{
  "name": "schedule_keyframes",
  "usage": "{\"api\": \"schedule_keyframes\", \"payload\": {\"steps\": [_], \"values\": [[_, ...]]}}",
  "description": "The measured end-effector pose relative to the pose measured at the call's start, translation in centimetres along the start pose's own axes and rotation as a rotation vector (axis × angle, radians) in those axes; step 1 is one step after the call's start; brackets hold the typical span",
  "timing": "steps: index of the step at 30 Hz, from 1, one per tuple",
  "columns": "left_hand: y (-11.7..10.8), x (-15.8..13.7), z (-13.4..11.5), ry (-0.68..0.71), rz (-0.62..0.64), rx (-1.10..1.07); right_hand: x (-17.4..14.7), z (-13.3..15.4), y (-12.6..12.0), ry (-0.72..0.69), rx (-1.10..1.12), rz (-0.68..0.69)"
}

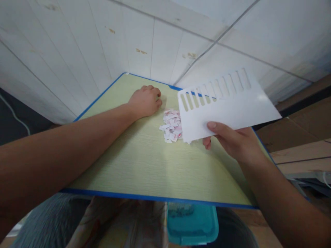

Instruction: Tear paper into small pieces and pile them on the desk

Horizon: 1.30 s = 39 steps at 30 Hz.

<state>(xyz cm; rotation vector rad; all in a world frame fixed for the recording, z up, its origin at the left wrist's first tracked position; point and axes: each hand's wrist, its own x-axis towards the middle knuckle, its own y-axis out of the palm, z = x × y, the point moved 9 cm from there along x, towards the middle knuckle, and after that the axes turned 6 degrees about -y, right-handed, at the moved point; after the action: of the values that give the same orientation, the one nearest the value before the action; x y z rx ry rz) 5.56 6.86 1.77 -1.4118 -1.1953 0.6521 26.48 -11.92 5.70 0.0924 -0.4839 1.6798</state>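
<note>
A white sheet (pixel 224 113) with a row of long rounded slots along its far edge is held tilted above the table by my right hand (pixel 240 141). The thumb presses on its upper face and the other fingers go underneath. Beneath and to the left of the sheet lies a small pile of torn paper scraps (pixel 171 125), white with pinkish marks; the sheet covers part of it. My left hand (pixel 145 100) rests on the tabletop left of the pile, apart from it. Its fingers are curled in, and whatever may be inside them is hidden.
The pale yellow-green table (pixel 144 165) has a blue edge and stands against a white panelled wall (pixel 134 38) with a cable (pixel 214 43). Below the front edge is a turquoise plastic container (pixel 193 227). Cardboard (pixel 300 127) stands at the right.
</note>
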Motion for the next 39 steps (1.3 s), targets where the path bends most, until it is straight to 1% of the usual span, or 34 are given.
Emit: {"api": "schedule_keyframes", "payload": {"steps": [2, 5, 9, 12, 18, 24, 29, 34, 39], "values": [[0.2, 0.2, 0.2, 0.008, -0.025, -0.010, 0.1, -0.3, 0.0, -0.020, -0.061, -0.052], [0.3, 0.2, 0.1, 0.023, -0.037, -0.009, -0.2, -0.5, 1.0, -0.003, -0.164, -0.086], [0.3, 0.0, 0.0, 0.014, -0.043, 0.010, -0.7, -0.5, 2.5, 0.043, -0.259, -0.062], [0.2, -0.1, -0.2, 0.005, -0.041, 0.025, -0.8, -0.9, 3.0, 0.083, -0.298, -0.025], [0.0, -0.2, -0.3, -0.006, -0.037, 0.014, -1.0, -1.4, 3.7, 0.149, -0.298, 0.062], [0.1, -0.1, -0.2, -0.003, -0.028, -0.015, -0.9, -1.1, 3.3, 0.119, -0.297, 0.018], [0.2, 0.0, -0.1, -0.016, -0.028, -0.012, -1.0, -1.2, 4.0, 0.129, -0.263, 0.075], [0.3, 0.0, -0.1, 0.004, -0.041, -0.017, -1.0, -1.2, 3.7, 0.129, -0.289, 0.039], [0.2, 0.0, -0.1, -0.007, -0.034, -0.015, -1.1, -1.6, 3.7, 0.138, -0.241, 0.078]]}}
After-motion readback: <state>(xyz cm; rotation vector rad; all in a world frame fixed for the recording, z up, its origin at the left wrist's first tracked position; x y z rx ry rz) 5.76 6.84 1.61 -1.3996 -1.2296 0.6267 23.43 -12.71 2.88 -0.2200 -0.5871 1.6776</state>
